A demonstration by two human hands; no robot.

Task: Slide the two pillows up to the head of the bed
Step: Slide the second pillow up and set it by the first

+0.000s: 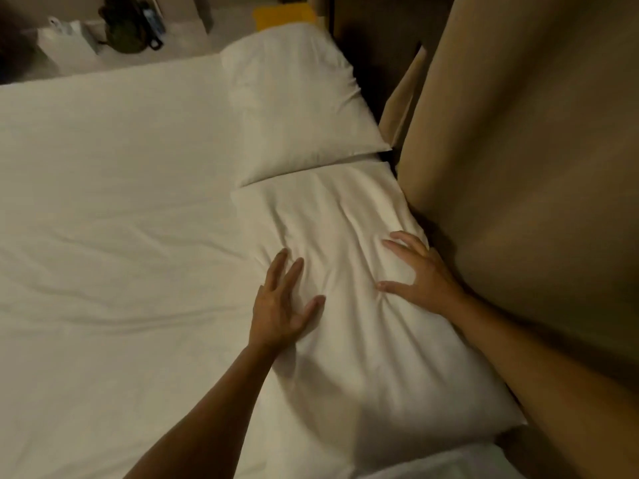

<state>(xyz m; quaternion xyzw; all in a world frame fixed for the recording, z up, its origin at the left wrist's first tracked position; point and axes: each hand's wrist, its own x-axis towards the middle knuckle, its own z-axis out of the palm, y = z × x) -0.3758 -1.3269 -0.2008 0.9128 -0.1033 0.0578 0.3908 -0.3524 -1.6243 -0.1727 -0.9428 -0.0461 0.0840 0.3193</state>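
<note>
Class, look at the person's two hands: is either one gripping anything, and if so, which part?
Nothing is gripped. The left hand and right hand lie flat, fingers spread, on top of the near pillow.

Looks like a bedroom: a bed [103,209] made up in white sheets, two pillows [294,108] set against a padded headboard [536,167].

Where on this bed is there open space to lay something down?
The sheet left of both pillows is bare out to the bed's edges. The right strip is crowded: the far pillow and near pillow lie end to end against the headboard, both hands flat on the near one.
</note>
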